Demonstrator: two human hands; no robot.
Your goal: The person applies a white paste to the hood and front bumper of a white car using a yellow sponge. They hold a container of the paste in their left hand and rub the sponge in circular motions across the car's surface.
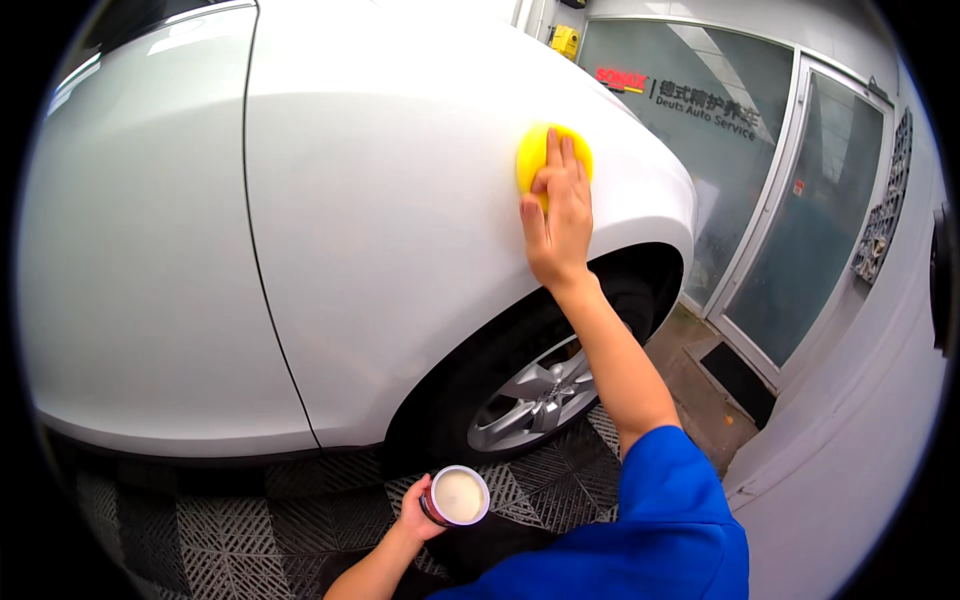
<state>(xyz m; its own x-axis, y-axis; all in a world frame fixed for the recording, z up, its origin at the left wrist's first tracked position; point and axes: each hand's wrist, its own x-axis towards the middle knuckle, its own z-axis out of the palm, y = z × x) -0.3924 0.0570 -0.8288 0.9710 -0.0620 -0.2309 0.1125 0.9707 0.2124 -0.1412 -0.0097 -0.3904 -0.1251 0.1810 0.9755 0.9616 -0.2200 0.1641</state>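
Note:
My right hand (562, 225) presses a round yellow sponge applicator pad (534, 160) against the white car fender (400, 200), above the wheel arch. Its fingers lie over the pad, and the arm reaches up across the wheel. Low in the view, my left hand (415, 510) grips an open tub of wax (459, 496) by its side. Pale cream-coloured paste shows inside the tub's light rim; the outer wall is dark and partly covered by my fingers.
A silver-spoked wheel (545, 405) with a black tyre sits under the fender. Dark and grey grid tiles (230, 540) cover the floor. Behind the car stand a frosted glass partition (690, 110) and a glass door (815, 200) with a dark mat (738, 383). A white wall (840, 440) runs along the right.

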